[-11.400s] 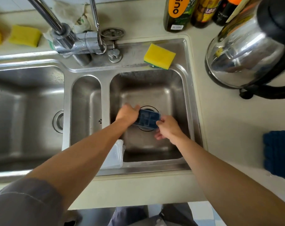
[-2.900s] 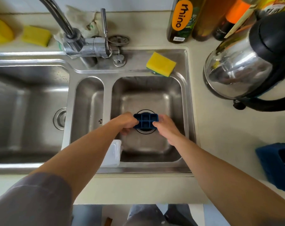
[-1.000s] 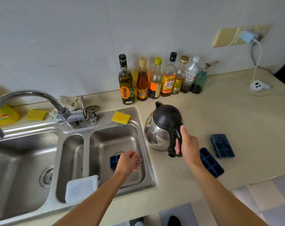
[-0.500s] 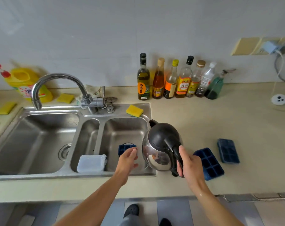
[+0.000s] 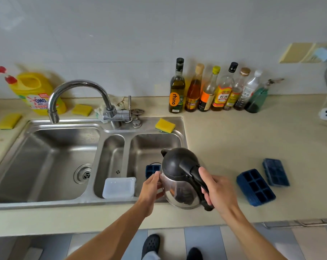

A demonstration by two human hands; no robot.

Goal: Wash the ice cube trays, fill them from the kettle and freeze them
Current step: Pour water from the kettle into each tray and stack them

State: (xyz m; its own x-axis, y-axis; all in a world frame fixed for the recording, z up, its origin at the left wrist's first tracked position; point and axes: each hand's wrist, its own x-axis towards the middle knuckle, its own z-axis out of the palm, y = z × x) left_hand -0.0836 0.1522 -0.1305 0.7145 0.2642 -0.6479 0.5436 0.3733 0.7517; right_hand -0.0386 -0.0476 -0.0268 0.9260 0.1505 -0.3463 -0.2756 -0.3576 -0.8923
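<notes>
The kettle (image 5: 179, 177), steel-bodied with a black lid and handle, is held upright in the air over the near right corner of the sink (image 5: 46, 203), its spout pointing to the far left. The right hand (image 5: 219, 192) is wrapped around the black handle, thumb on top. The left hand (image 5: 151, 187) lies against the steel side with loosely extended fingers, steadying it rather than gripping. Just behind the kettle and the left hand, a small blue ice cube tray (image 5: 151, 169) sits on the bottom of the right basin over the drain, partly hidden by them. Two more blue trays lie on the table (image 5: 224, 139) to the right of the kettle: the nearer tray (image 5: 255, 186) with its open cells up and the farther tray (image 5: 276, 171) just beside it. A white plastic lid (image 5: 118, 187) rests across the near end of the narrow middle basin. The faucet (image 5: 80, 85) arches over the large left basin. A yellow sponge (image 5: 165, 125) sits on the sink's far right ledge, and two more sponges (image 5: 9, 121) lie on the table to the far left near a yellow detergent jug (image 5: 35, 91). A row of bottles (image 5: 222, 91) stands against the wall beyond the sink.
</notes>
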